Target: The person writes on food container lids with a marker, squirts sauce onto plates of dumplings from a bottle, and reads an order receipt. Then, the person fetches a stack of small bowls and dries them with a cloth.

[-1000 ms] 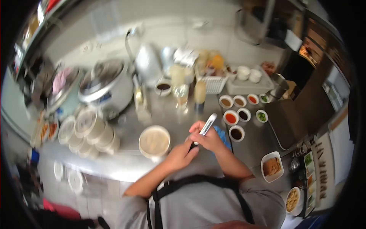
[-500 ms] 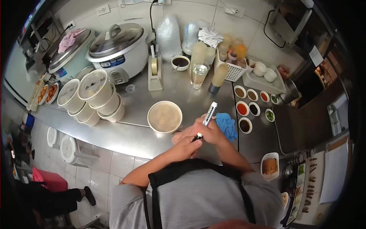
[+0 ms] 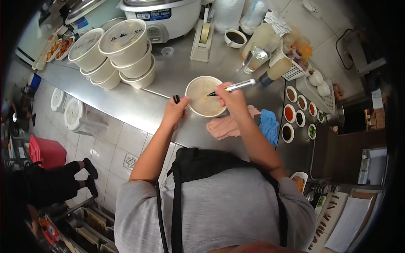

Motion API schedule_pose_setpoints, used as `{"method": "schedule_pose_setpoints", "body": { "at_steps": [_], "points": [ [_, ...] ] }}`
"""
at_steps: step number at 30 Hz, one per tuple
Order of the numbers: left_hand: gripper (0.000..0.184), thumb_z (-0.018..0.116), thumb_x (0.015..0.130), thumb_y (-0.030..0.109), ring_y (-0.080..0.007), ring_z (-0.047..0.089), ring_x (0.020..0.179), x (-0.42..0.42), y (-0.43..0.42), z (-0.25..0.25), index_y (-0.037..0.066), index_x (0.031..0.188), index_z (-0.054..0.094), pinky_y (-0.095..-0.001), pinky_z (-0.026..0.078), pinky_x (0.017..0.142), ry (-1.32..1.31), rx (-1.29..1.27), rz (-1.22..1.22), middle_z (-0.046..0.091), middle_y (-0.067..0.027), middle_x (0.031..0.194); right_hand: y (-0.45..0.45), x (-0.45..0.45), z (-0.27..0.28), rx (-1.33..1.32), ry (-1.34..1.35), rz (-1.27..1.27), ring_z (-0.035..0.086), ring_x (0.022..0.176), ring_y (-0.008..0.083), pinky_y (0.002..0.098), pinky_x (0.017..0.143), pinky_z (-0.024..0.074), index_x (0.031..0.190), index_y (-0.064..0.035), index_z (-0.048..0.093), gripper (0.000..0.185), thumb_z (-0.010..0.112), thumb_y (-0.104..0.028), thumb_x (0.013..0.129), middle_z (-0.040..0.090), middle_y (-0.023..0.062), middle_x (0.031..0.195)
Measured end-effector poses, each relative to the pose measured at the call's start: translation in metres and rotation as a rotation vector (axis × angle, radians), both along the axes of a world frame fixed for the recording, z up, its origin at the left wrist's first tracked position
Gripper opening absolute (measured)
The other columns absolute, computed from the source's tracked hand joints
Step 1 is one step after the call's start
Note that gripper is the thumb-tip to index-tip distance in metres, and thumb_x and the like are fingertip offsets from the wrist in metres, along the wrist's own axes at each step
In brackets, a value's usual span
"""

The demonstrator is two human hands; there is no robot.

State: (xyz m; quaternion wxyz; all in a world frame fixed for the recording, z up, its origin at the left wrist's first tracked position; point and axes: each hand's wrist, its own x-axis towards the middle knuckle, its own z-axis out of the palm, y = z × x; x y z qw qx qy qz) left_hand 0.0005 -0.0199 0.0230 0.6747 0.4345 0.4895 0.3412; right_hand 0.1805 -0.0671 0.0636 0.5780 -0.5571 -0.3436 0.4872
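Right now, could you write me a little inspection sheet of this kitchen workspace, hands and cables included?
Surface: shiny metal counter, no obvious spill seen
Work items: round lidded tub, uncapped marker, small black cap
Clutter: pink cloth and blue cloth near the tub; stacked lidded tubs, tape dispenser, small sauce cups
Hands: left holds the cap beside the tub; right holds the marker, its tip at the lid, contact unclear
Cables: black cord by the wall, right of the picture
Surroundings: white stools, red bin and another person at the picture's left
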Motion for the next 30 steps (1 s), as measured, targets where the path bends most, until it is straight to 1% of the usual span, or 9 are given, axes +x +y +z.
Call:
{"method": "schedule_pose_setpoints", "body": {
  "at_steps": [2,3,6,9,12,15,18,21,30],
  "points": [
    [0.021,0.059,0.074,0.024,-0.0059,0.042,0.042,0.005,-0.001,-0.01,0.009,0.073,0.045,-0.0184,0.032,0.038,-0.04,-0.029,-0.081,0.044,0.0029,0.055,0.009,-0.014,-0.014,0.042,-0.119,-0.027,0.041,0.042,0.0041,0.0181,0.036,0.033,0.079,-0.0029,0.05,0.021,0.064,-0.015,0.07,0.049,0.0012,0.057],
    [0.02,0.059,0.074,0.023,-0.0056,0.043,0.042,0.006,-0.001,-0.013,0.008,0.073,0.045,-0.0181,0.033,0.038,-0.064,-0.043,-0.083,0.045,0.0028,0.055,0.012,-0.017,-0.019,0.062,-0.18,-0.041,0.041,0.042,0.0041,0.0182,0.036,0.0333,0.078,-0.0031,0.05,0.021,0.065,-0.014,0.068,0.049,0.0009,0.057],
    [0.018,0.059,0.074,0.021,-0.005,0.043,0.043,0.01,0.0,-0.021,0.007,0.074,0.047,-0.0175,0.034,0.039,-0.12,-0.063,-0.086,0.047,0.0024,0.055,0.016,-0.019,-0.032,0.073,-0.157,-0.082,0.042,0.043,0.0038,0.0182,0.036,0.0334,0.075,-0.0038,0.048,0.023,0.067,-0.014,0.067,0.048,-0.0001,0.056],
    [0.016,0.058,0.074,0.019,-0.0052,0.044,0.043,0.01,0.0,-0.019,0.007,0.075,0.048,-0.0176,0.035,0.039,-0.146,-0.053,-0.092,0.048,0.0016,0.056,0.015,-0.021,-0.033,0.07,-0.219,-0.03,0.042,0.042,0.0039,0.019,0.037,0.0338,0.072,-0.0041,0.047,0.023,0.067,-0.013,0.066,0.048,-0.0006,0.056],
    [0.015,0.057,0.074,0.018,-0.0055,0.044,0.043,0.01,0.001,-0.019,0.006,0.075,0.048,-0.0178,0.036,0.04,-0.18,-0.058,-0.107,0.049,0.001,0.057,0.018,-0.019,-0.048,0.163,-0.453,-0.016,0.042,0.042,0.0042,0.0197,0.038,0.0342,0.069,-0.0044,0.047,0.021,0.066,-0.012,0.067,0.048,-0.0013,0.054],
    [0.013,0.056,0.074,0.016,-0.0058,0.044,0.043,0.009,0.002,-0.021,0.006,0.075,0.048,-0.0182,0.036,0.04,-0.2,-0.058,-0.118,0.049,0.0005,0.057,0.016,-0.018,-0.045,0.223,-0.561,0.004,0.043,0.042,0.0045,0.0203,0.038,0.0345,0.067,-0.0044,0.047,0.019,0.066,-0.011,0.067,0.048,-0.0016,0.053],
    [0.013,0.056,0.075,0.016,-0.006,0.044,0.043,0.01,0.001,-0.021,0.006,0.075,0.049,-0.0184,0.036,0.04,-0.205,-0.052,-0.126,0.049,0.0002,0.057,0.017,-0.024,-0.026,0.059,-0.234,-0.033,0.044,0.042,0.0044,0.0198,0.038,0.0349,0.066,-0.0044,0.048,0.019,0.065,-0.01,0.068,0.047,-0.0015,0.052],
    [0.012,0.056,0.075,0.016,-0.0061,0.044,0.043,0.01,0.002,-0.022,0.005,0.076,0.049,-0.0186,0.036,0.04,-0.215,-0.044,-0.116,0.05,0.0002,0.057,0.019,-0.022,-0.033,0.111,-0.276,-0.027,0.045,0.042,0.0045,0.0194,0.037,0.0357,0.067,-0.0041,0.047,0.019,0.065,-0.011,0.068,0.048,-0.001,0.052],
    [0.013,0.056,0.076,0.016,-0.0061,0.044,0.044,0.01,0.002,-0.025,0.005,0.078,0.049,-0.0188,0.037,0.041,-0.214,-0.047,-0.106,0.05,0.0002,0.059,0.019,-0.021,-0.037,0.129,-0.284,-0.038,0.045,0.042,0.0045,0.019,0.037,0.0359,0.067,-0.0038,0.046,0.019,0.065,-0.01,0.068,0.047,-0.0004,0.052]
  ]
}}
